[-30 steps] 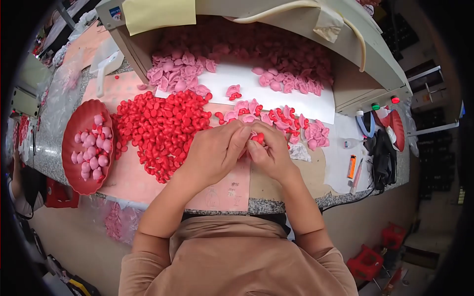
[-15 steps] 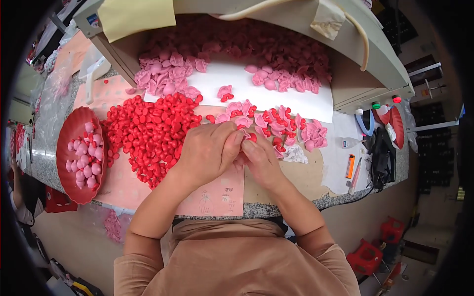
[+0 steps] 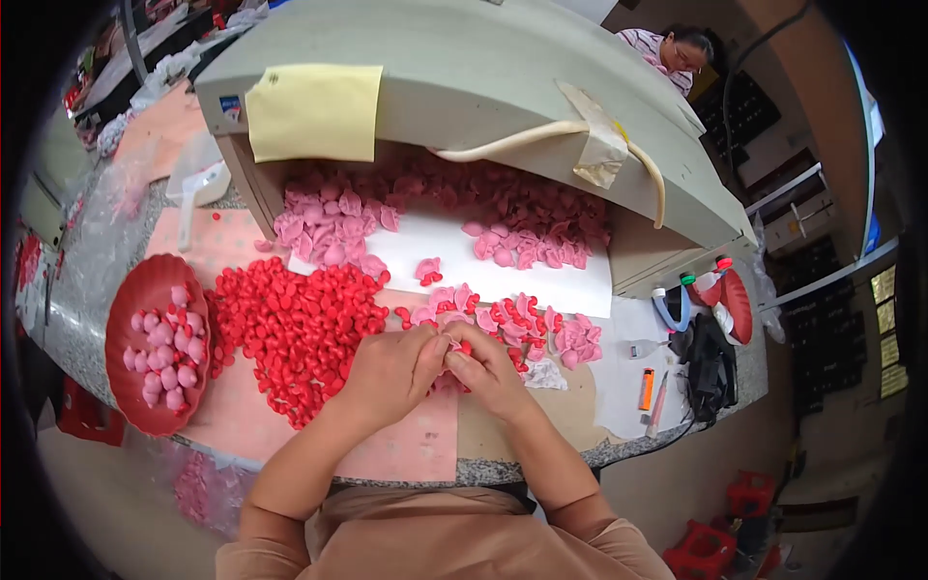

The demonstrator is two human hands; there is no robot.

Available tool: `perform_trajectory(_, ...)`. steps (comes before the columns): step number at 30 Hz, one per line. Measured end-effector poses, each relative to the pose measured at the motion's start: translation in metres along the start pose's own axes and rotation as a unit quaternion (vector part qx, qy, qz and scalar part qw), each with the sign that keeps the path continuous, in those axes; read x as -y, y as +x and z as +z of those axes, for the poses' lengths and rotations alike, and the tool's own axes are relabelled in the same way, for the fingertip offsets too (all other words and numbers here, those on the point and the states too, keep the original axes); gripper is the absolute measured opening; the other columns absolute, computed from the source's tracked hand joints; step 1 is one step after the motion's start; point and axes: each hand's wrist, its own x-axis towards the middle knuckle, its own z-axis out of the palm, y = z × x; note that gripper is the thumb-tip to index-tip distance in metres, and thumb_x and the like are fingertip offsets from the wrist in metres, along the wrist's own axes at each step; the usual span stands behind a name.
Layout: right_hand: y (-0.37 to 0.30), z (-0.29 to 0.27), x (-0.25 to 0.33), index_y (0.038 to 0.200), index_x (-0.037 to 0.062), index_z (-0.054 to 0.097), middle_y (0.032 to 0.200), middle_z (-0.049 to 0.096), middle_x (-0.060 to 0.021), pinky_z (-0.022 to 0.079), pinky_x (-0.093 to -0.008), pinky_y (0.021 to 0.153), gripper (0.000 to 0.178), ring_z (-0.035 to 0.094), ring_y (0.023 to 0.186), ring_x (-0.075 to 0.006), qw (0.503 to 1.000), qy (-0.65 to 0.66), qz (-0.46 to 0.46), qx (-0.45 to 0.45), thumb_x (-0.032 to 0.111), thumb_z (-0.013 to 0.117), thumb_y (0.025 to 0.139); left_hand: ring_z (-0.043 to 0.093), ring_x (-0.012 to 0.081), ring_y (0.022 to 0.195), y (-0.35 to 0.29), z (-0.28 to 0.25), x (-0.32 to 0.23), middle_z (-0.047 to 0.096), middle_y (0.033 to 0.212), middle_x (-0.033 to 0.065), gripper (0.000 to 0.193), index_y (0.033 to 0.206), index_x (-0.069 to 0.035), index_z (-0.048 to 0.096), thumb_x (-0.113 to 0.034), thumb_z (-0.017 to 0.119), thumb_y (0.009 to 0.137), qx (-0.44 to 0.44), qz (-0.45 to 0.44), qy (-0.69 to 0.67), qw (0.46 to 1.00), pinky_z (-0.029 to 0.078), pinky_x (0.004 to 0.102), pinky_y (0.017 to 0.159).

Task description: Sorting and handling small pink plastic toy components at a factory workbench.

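Note:
My left hand [image 3: 389, 375] and my right hand [image 3: 491, 372] meet at the front middle of the bench, fingertips pressed together. Pinched between both thumbs and fingers is a small pink-and-red piece [image 3: 464, 347], mostly covered by the fingers. To the left of my left hand spreads a large heap of glossy red bean-shaped parts [image 3: 290, 329]. Just beyond my hands lies a loose row of pink cupped pieces [image 3: 577, 340], several with red parts on them. One pink piece with a red part [image 3: 428, 271] sits apart on the white sheet [image 3: 449, 242].
A red scalloped dish [image 3: 126, 382] with pink-and-red pieces stands left. Beyond, a grey housing [image 3: 464, 87] arches over piles of pink pieces [image 3: 333, 227]. At right lie an orange-labelled item [image 3: 646, 389], a black bundle [image 3: 709, 362] and a small bottle [image 3: 643, 348]. Another person [image 3: 667, 53] is behind.
The view has tilted up, so the bench sits lower and more of the housing and another person show. Both hands still pinch the small piece together.

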Motion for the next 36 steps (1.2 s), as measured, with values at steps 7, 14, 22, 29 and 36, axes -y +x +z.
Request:
perform_trajectory(7, 0.017, 0.001, 0.005, 0.093, 0.0021, 0.049, 0.069, 0.042, 0.0017, 0.031, -0.0218, 0.05, 0.015, 0.038, 0.059, -0.0035, 0.998, 0.048, -0.01, -0.032, 0.015, 0.056, 0.088, 0.054, 0.0336, 0.055, 0.014, -0.007, -0.004, 0.052, 0.064, 0.0153, 0.023, 0.08, 0.0, 0.053, -0.016, 0.045, 0.094, 0.008, -0.037, -0.098, 0.994, 0.041, 0.0398, 0.05)
perform_trajectory(14, -0.012, -0.021, 0.008, 0.101, 0.0001, 0.054, 0.078, 0.048, 0.0009, 0.037, -0.0225, 0.056, 0.018, 0.042, 0.065, -0.0048, 0.997, 0.0, 0.041, -0.073, 0.012, 0.058, 0.088, 0.052, 0.0316, 0.06, 0.014, 0.003, 0.006, 0.05, 0.069, 0.0151, 0.024, 0.08, 0.0, 0.051, -0.016, 0.043, 0.096, 0.07, -0.046, -0.058, 0.995, 0.042, 0.0342, 0.055)
perform_trajectory(22, -0.1, -0.112, 0.029, 0.088, -0.0021, 0.059, 0.063, 0.052, -0.0028, 0.037, -0.0261, 0.052, 0.024, 0.045, 0.058, -0.0077, 0.89, -0.321, 0.218, -0.239, 0.022, 0.062, 0.087, 0.057, 0.0264, 0.069, 0.051, -0.042, 0.02, 0.061, 0.079, 0.0141, 0.016, 0.093, 0.001, 0.059, -0.013, 0.06, 0.086, -0.039, -0.058, 0.154, 0.986, 0.045, 0.0368, 0.065)
perform_trajectory(29, -0.094, -0.101, 0.034, 0.086, -0.001, 0.061, 0.058, 0.05, -0.0027, 0.036, -0.0267, 0.049, 0.023, 0.044, 0.054, -0.0088, 0.849, -0.39, 0.227, -0.274, 0.02, 0.068, 0.083, 0.061, 0.0321, 0.086, 0.12, 0.001, 0.067, 0.065, 0.089, 0.0144, 0.021, 0.094, -0.003, 0.063, -0.016, 0.066, 0.078, 0.09, 0.04, 0.193, 0.976, 0.046, 0.0421, 0.077)
perform_trajectory(36, -0.069, -0.067, 0.036, 0.093, 0.0023, 0.064, 0.068, 0.058, -0.0037, 0.04, -0.0238, 0.051, 0.015, 0.05, 0.055, -0.008, 0.895, -0.367, 0.123, -0.222, 0.015, 0.067, 0.084, 0.064, 0.0319, 0.092, 0.165, 0.074, 0.055, 0.067, 0.097, 0.0148, 0.029, 0.097, -0.009, 0.066, -0.029, 0.067, 0.075, 0.208, -0.031, 0.307, 0.928, 0.049, 0.0447, 0.079)
